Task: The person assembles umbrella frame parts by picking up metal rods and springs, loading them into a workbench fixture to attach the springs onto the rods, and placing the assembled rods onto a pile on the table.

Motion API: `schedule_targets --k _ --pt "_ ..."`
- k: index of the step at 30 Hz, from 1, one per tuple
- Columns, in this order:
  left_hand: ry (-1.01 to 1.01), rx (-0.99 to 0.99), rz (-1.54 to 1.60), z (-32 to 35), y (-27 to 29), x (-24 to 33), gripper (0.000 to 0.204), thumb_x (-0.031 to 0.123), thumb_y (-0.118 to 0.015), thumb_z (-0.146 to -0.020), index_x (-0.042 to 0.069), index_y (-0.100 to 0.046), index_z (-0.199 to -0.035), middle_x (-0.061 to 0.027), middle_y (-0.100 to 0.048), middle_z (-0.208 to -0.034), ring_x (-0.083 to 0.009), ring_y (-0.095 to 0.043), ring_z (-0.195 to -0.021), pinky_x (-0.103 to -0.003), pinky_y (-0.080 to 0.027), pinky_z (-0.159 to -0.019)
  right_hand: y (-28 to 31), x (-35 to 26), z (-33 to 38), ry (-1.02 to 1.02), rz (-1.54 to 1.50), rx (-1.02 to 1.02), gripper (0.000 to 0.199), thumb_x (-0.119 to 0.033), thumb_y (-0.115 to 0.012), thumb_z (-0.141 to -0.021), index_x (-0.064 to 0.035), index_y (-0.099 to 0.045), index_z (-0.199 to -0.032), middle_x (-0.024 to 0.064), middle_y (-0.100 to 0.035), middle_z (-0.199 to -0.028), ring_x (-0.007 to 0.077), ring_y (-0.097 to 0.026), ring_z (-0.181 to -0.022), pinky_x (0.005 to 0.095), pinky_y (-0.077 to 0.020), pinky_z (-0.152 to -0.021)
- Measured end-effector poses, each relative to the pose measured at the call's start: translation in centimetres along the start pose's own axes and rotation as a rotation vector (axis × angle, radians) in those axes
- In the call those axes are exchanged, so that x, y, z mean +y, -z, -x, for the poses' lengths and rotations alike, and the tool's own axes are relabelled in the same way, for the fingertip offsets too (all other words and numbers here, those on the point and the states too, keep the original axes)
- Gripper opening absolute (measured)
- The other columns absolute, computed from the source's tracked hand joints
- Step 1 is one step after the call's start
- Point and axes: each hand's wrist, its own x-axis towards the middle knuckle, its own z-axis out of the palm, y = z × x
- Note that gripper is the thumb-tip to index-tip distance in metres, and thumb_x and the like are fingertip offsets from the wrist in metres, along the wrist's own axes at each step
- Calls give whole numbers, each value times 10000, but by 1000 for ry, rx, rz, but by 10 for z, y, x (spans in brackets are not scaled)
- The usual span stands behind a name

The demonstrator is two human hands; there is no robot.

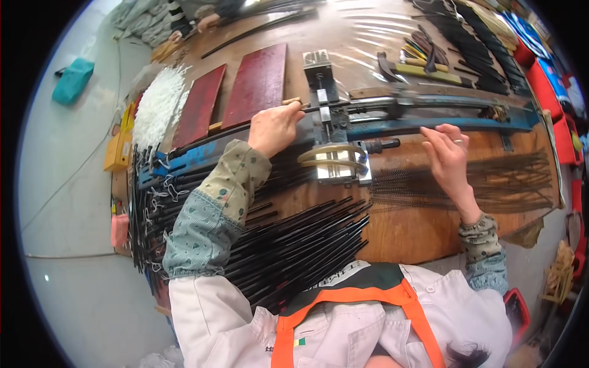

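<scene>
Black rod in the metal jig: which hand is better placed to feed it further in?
Likely the left hand: it already grips the black rod just beside the metal jig. The right hand hovers open, clear of it.

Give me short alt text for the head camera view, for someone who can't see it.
At a wooden workbench, the left hand grips a thin black rod fed into a metal jig, while the right hand hovers open. Black rods lie heaped below.

A single head-worn fisheye view looks steeply down from above the person's chest, facing forward across the wooden surface. It sits close: the apron fills six o'clock, the metal jig lies centre, and edges bend toward the dark rim.
</scene>
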Motion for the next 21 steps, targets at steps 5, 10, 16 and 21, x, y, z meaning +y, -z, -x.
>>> schedule_targets --k 5,10,16,21 --pt "-6 -36 -55 4 -4 0 193 289 -585 -1006 109 -570 -937 -151 -691 -799 -387 -688 -783 -495 -528 -648 -10 -32 -6 37 -72 -51 355 -131 -704 -923 -73 -684 -1273 59 -724 -1070 246 -612 -1073 384 -366 -926" --pt "-40 42 -29 8 -6 4 167 260 -597 -995 108 -579 -930 -140 -686 -805 -380 -682 -763 -490 -522 -639 -30 -38 -9 -33 -442 -194 306 -36 -696 -903 -20 -657 -1207 142 -667 -1014 326 -611 -982 403 -448 -831" --pt "-212 234 -71 -1 -16 4 114 217 -629 -972 108 -604 -950 -105 -682 -831 -345 -670 -706 -456 -514 -599 -42 -27 -12 -176 -581 -153 235 10 -674 -913 12 -648 -1147 177 -666 -968 278 -659 -827 341 -525 -750" --pt "-450 376 -294 -2 -6 -63 131 262 -650 -967 139 -604 -965 -26 -618 -782 -234 -658 -683 -389 -515 -616 -8 -72 21 -1 -130 -359 269 -91 -749 -827 -19 -634 -1059 107 -625 -854 300 -620 -827 422 -493 -717"
